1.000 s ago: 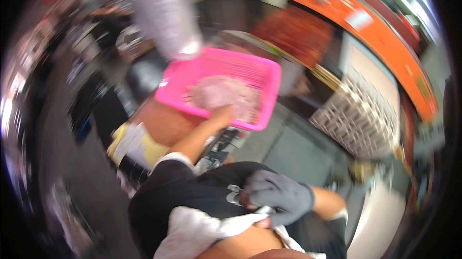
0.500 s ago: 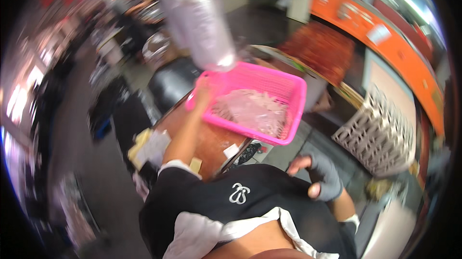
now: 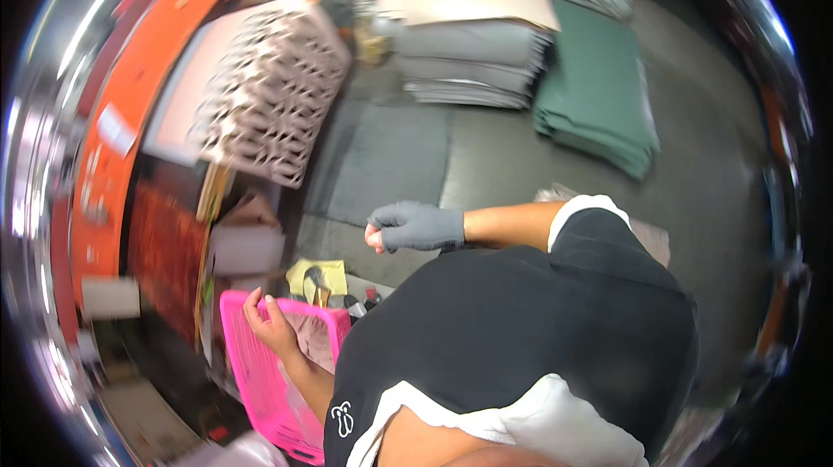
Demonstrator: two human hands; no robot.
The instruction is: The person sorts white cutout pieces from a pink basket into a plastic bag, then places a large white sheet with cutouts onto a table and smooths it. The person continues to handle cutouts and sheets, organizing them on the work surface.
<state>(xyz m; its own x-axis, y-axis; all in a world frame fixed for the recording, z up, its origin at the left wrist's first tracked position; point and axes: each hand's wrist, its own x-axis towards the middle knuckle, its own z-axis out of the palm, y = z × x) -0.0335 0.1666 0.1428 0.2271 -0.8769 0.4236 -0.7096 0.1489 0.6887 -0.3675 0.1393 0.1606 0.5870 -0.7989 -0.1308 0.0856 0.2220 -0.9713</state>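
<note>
My left hand is bare, with its thumb and fingers apart, over the upper rim of a pink plastic basket at lower left. Whether it touches the rim I cannot tell. Pale pinkish pieces show inside the basket, partly behind my wrist. My right hand wears a grey fingerless glove and hangs in front of my body. Its fingers are loosely curled in, bare fingertips near the thumb, and nothing shows in them.
A beige sheet with lattice cut-outs hangs off an orange machine at left. Grey sheets topped with beige are stacked ahead, beside a green stack. Yellow paper lies past the basket. Clear plastic shows at lower left.
My view has swung right, so the basket now sits at lower left and the stacks have come in. My left hand has left the basket's left rim; my right fingers have curled.
</note>
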